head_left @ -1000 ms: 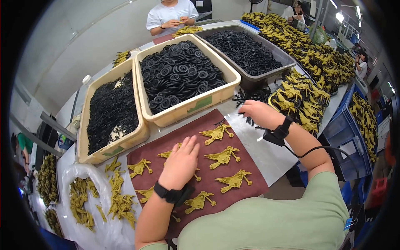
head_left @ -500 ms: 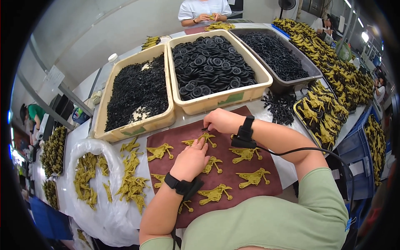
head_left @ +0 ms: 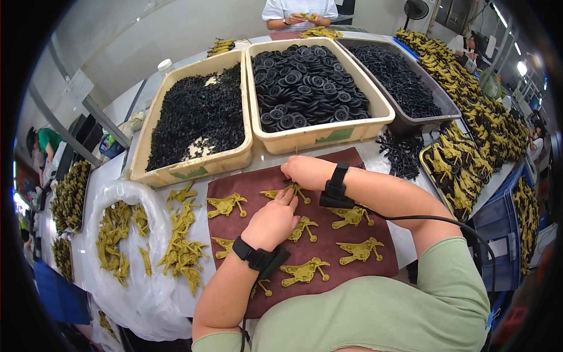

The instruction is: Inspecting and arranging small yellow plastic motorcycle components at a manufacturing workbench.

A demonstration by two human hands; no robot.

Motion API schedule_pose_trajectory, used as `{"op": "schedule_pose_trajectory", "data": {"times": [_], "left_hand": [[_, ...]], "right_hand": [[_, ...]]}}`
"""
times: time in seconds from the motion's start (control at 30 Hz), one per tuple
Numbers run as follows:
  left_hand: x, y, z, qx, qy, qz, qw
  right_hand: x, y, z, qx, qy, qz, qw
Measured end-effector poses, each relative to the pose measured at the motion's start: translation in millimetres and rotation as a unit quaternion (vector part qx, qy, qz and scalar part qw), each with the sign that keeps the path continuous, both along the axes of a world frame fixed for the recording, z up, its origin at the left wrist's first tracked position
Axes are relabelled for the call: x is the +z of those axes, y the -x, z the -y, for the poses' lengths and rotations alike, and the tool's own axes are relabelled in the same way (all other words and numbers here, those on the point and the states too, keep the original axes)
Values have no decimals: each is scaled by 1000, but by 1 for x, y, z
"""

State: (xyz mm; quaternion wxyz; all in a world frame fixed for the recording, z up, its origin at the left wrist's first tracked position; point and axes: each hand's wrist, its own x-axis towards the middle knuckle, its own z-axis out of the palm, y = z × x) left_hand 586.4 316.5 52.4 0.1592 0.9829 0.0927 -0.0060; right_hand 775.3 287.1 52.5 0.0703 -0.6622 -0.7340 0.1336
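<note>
My left hand (head_left: 271, 224) lies with stretched fingers on a yellow plastic piece (head_left: 301, 194), its fingertips at the piece's middle. Just beyond them my right hand (head_left: 306, 172) is closed in a pinch, fingers pointing down, on a small black plastic part (head_left: 287, 182). The fingers cover most of that part, so its full shape is hidden. Several more yellow pieces, such as the near one (head_left: 305, 271) and the right one (head_left: 359, 250), lie spaced apart on a maroon cloth (head_left: 327, 255). Both wrists wear black straps.
Beyond the cloth stand a cream tub (head_left: 249, 154) of small black parts, a cream tub (head_left: 384, 117) of black wheels and a grey tub (head_left: 451, 111) of black parts. Left is a plastic bag (head_left: 158, 299) with yellow pieces; right, a tray (head_left: 431, 176) of yellow-and-black assemblies. A person (head_left: 299, 13) works opposite.
The view has shifted slightly. My right hand stays over the same yellow piece, now a little more bent down, with its fingers nearer my left fingertips. The left hand has hardly moved.
</note>
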Motion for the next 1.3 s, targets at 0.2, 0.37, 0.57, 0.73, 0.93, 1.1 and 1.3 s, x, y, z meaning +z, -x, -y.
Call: {"op": "schedule_pose_trajectory", "data": {"times": [0.2,0.37,0.57,0.73,0.93,1.1,1.3], "left_hand": [[-2,-1,-1,1,5,-2,1000],[4,-4,0,4,24,-25,999],[-4,-2,-3,-29,-13,2,999],[0,0,-5,-19,-2,-16,1000],[2,-4,-12,-35,2,-27,999],[9,2,-11,-19,-28,-11,999],[31,42,-24,28,-57,44,997]], "right_hand": [[-5,15,8,8,-92,84,992],[-9,21,5,-3,-119,129,985],[-1,-1,-1,12,-24,1,1000],[23,-54,55,-86,-121,-59,987],[29,-149,138,-291,-51,104,950],[11,-158,145,-287,-56,155,944],[4,-161,140,-243,-61,141,958]]}}
